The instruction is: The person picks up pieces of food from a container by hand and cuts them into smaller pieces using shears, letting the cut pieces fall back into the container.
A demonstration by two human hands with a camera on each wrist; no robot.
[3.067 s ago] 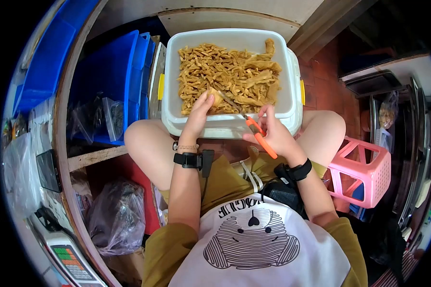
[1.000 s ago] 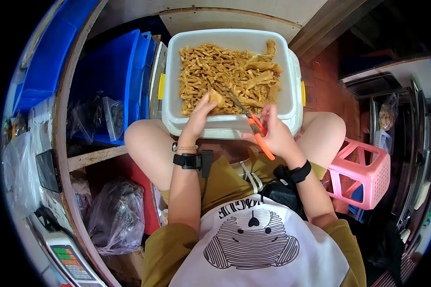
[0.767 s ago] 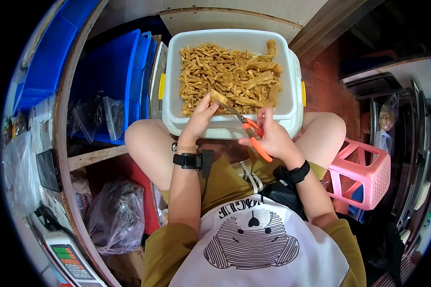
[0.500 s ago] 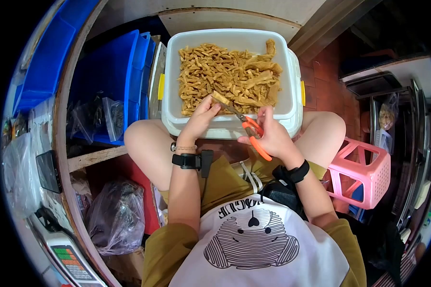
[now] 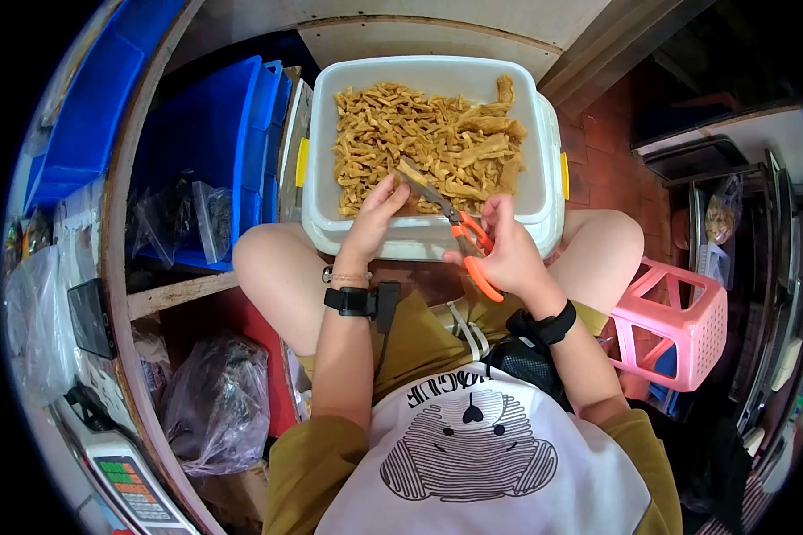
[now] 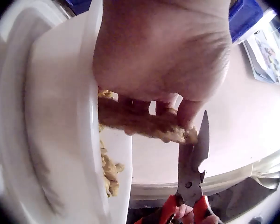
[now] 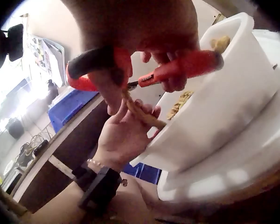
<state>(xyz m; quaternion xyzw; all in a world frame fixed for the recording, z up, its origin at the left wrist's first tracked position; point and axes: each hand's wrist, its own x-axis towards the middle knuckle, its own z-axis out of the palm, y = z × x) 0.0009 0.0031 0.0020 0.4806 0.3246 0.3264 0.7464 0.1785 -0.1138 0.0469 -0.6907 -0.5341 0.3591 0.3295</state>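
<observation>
In the head view my left hand (image 5: 372, 218) pinches a soft tan-brown strip (image 6: 140, 122) over the near part of a white tub (image 5: 326, 209). The left wrist view shows the strip lying lengthwise along my fingertips, its near end at the scissor blades. Orange-handled scissors (image 5: 467, 236) are in my right hand (image 5: 516, 250), fingers and thumb through and around the handles. Their blades (image 6: 192, 163) stand a little apart, pointing toward the left fingertips. Many small cut pieces (image 5: 375, 125) cover the left and middle of the tub; larger uncut folds (image 5: 491, 143) lie on its right.
The tub sits on a white container with yellow latches (image 5: 565, 172) between the person's knees. Blue crates (image 5: 214, 134) stand on a shelf at the left, with a plastic bag (image 5: 219, 406) below. A pink stool (image 5: 678, 321) is at the right, and a scale (image 5: 134, 481) at lower left.
The blades closed in on the strip from slightly to its right, and the scissors have tilted more upright. The strip has turned in the left fingers and shows narrower. The tub has not moved.
</observation>
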